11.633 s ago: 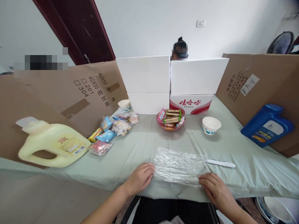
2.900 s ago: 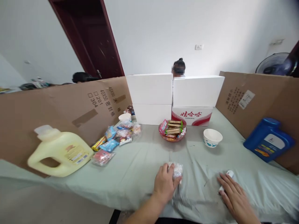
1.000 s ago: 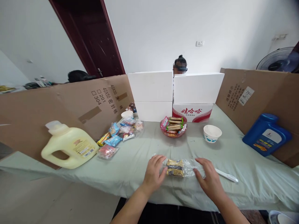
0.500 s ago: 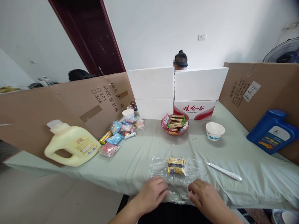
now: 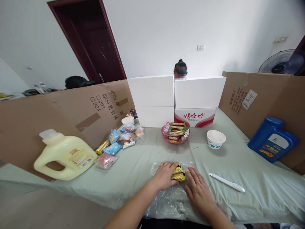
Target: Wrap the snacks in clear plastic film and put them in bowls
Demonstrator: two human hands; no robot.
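Note:
A small yellow snack packet (image 5: 179,172) lies on a sheet of clear plastic wrap (image 5: 171,198) at the near edge of the table. My left hand (image 5: 164,175) cups the packet from the left, its fingers curled onto it. From the right, my right hand (image 5: 199,190) presses flat on the wrap with its fingertips against the packet. The wrap hangs toward me over the table's edge (image 5: 100,194).
A white knife (image 5: 227,182) lies right of my hands. Behind stand a red bowl of snacks (image 5: 175,133), a paper bowl (image 5: 215,139), a heap of snack packets (image 5: 117,142), a yellow jug (image 5: 63,156) and a blue jug (image 5: 273,139). Cardboard walls and white boxes (image 5: 176,95) fence the table; a person sits behind them.
Half a second ago both hands were at the wrap's near edge, with the packet lying free. Both have moved forward and closed in on the packet from either side.

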